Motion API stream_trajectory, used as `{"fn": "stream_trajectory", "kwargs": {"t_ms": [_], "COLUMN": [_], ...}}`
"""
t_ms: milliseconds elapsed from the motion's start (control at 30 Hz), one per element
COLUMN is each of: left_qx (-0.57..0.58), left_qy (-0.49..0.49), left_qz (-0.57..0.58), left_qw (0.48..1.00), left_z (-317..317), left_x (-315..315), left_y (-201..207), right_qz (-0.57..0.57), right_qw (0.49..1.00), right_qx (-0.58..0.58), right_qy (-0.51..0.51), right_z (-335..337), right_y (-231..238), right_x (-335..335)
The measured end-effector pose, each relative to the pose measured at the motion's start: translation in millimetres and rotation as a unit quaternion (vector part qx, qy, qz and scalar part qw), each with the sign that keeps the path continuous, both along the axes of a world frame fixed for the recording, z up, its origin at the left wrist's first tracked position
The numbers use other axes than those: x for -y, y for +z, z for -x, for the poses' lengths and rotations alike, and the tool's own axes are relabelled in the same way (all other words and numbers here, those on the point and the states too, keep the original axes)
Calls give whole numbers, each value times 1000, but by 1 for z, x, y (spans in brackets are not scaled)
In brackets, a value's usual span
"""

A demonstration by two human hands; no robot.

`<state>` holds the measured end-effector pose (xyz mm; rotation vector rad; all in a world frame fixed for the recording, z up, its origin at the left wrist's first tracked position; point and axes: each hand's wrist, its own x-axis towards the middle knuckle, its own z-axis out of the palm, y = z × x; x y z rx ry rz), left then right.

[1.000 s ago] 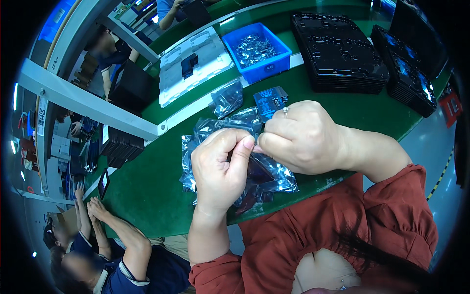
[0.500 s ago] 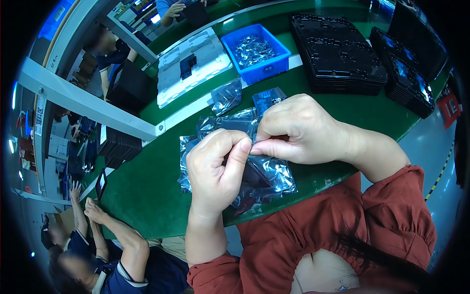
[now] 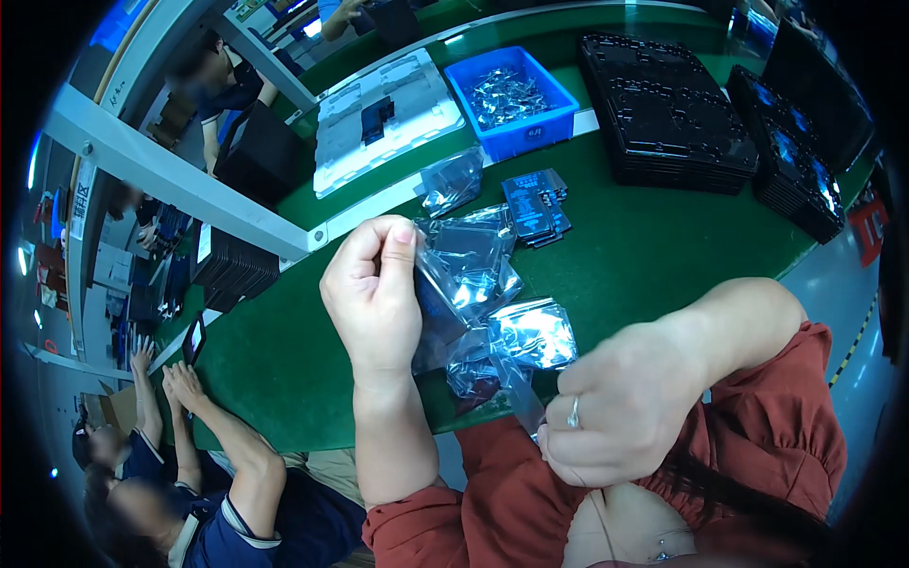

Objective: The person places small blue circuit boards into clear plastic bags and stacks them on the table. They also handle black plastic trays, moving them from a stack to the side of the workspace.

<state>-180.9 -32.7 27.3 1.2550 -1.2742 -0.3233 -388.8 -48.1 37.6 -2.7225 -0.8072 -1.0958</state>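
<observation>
My left hand [image 3: 374,289] pinches the top edge of a shiny translucent plastic bag [image 3: 437,317], thumb against the bent fingers. Something dark shows through its film. Lower right, near the table's front edge, my right hand [image 3: 620,407] is closed on a narrow strip of film [image 3: 514,386]. The strip stretches toward the bag; whether it is still joined there I cannot tell. Under and beside the bag lie more silvery bags [image 3: 535,333], some overlapping. Just beyond them rests a small stack of flat dark-blue packs [image 3: 533,213] resembling batteries.
Behind stand a blue bin [image 3: 530,133] of small shiny parts, a white tray [image 3: 346,147] with a dark piece on it, and stacked black trays [image 3: 672,123]. Another filled bag [image 3: 451,182] lies nearby. A metal frame [image 3: 180,180] and co-workers are at left.
My hands have parted: the right swung down toward me with the film strip, while the left shifted up and left with the bag. The blue packs and silvery bags now show more fully.
</observation>
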Motion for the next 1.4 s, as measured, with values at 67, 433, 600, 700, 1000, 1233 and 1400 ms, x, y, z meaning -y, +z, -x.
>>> {"fn": "stream_trajectory", "kwargs": {"t_ms": [67, 433, 600, 700, 1000, 1233, 1400], "left_qx": [38, 143, 162, 172, 205, 258, 330], "left_qy": [6, 11, 1, 6, 8, 67, 41], "left_qz": [16, 88, 87, 90, 125, -21, -105], "left_qw": [999, 986, 983, 981, 971, 964, 937], "left_z": [-2, 13, 16, 20, 30, 12, 15], "left_x": [-1, -4, -9, -11, -3, 3, 9], "left_y": [-1, -5, -7, -6, -10, -6, -18], "right_qz": [-48, -396, -371, -376, -348, -627, -566], "right_qw": [994, 900, 900, 899, 902, 722, 670], "right_qx": [-92, -27, -30, -16, -89, -85, -231], "right_qy": [-17, -180, -226, -222, -238, -279, -422], "right_z": [0, -26, -26, -28, -26, -9, -20], "right_y": [8, -9, -16, -19, -15, -3, -43], "right_x": [9, 53, 51, 48, 52, 120, 161]}}
